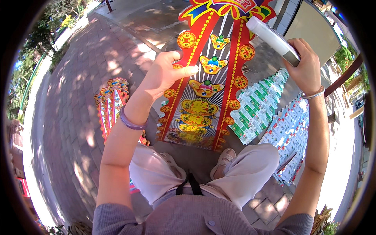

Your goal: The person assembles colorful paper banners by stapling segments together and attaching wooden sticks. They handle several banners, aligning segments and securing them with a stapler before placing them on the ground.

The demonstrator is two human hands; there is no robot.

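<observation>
I have my right hand (303, 64) grasping a white cylinder (270, 38) by its grey end, the pale tip pointing toward the red banner's (207, 84) upper right edge; from here I can't tell whether it touches. My left hand (163, 73) is at the banner's left edge, thumb laid across the front and forefinger spread away from it. Whether that hand grips the edge or is released, I can't tell on my feed.

The banner runs away from me, its lower edge just ahead of the shoes (225, 160), a bow at its far end and coins down both sides. On the brick paving (70, 109), near the edge closest to the banner, I see small cutouts (113, 103). Off the banner's lower right corner lie green sheets (256, 105), with blue-white sheets (288, 135) beyond, further right.
</observation>
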